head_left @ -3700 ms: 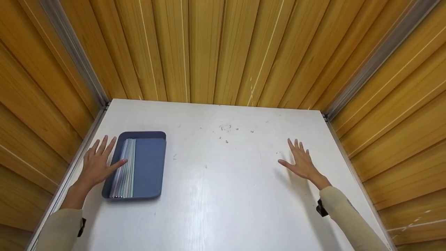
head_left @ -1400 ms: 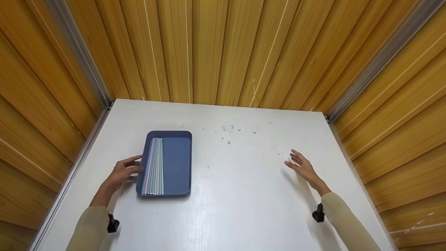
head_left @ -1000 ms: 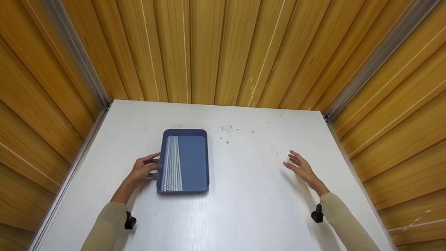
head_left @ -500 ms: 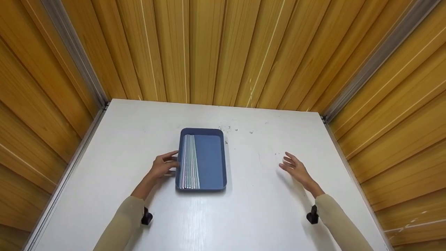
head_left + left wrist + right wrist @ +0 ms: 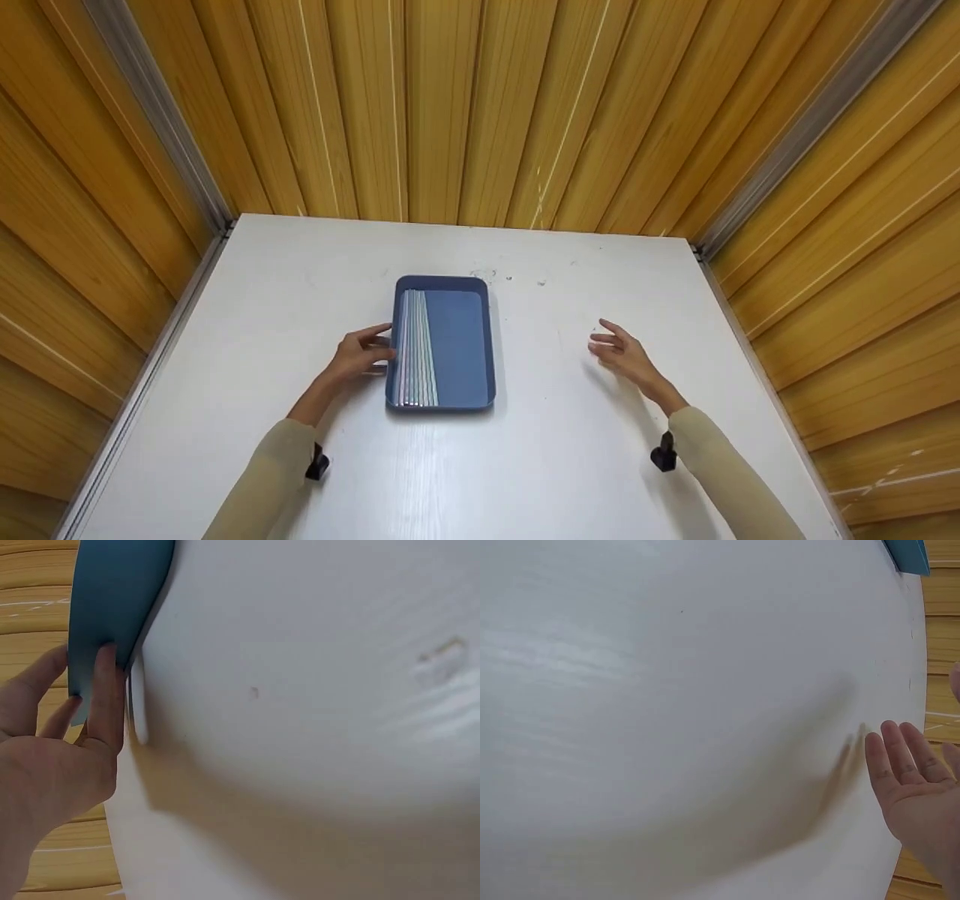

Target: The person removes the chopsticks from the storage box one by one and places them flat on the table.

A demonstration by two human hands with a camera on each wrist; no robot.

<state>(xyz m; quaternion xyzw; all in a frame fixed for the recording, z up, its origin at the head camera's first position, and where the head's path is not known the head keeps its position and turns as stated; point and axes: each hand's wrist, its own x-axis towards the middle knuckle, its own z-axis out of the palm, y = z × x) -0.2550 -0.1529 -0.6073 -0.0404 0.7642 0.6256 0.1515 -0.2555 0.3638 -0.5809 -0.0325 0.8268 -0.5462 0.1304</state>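
A dark blue rectangular tray (image 5: pixel 461 352) rests on the white table near its middle. Along its left side lies a row of several long, thin pastel sticks (image 5: pixel 417 349), side by side. My left hand (image 5: pixel 356 356) holds the tray's left wall, with a fingertip over the rim and others against the outside. The left wrist view shows those fingers (image 5: pixel 105 690) at the blue wall. My right hand (image 5: pixel 626 360) hovers right of the tray, apart from it, holding nothing. In the right wrist view its palm shows and the fingers (image 5: pixel 900 754) are loosely extended.
The white tabletop (image 5: pixel 540 450) has small dark scuffs (image 5: pixel 541 283) beyond the tray. Wood-patterned panels (image 5: pixel 442 112) enclose it at the back and both sides, with grey metal posts (image 5: pixel 157 105) in the corners. A black wrist mount (image 5: pixel 317 463) sits under each sleeve.
My left hand has come onto the tray's edge, and the tray has slid right from the table's left side to near the middle. My right hand has shifted slightly left.
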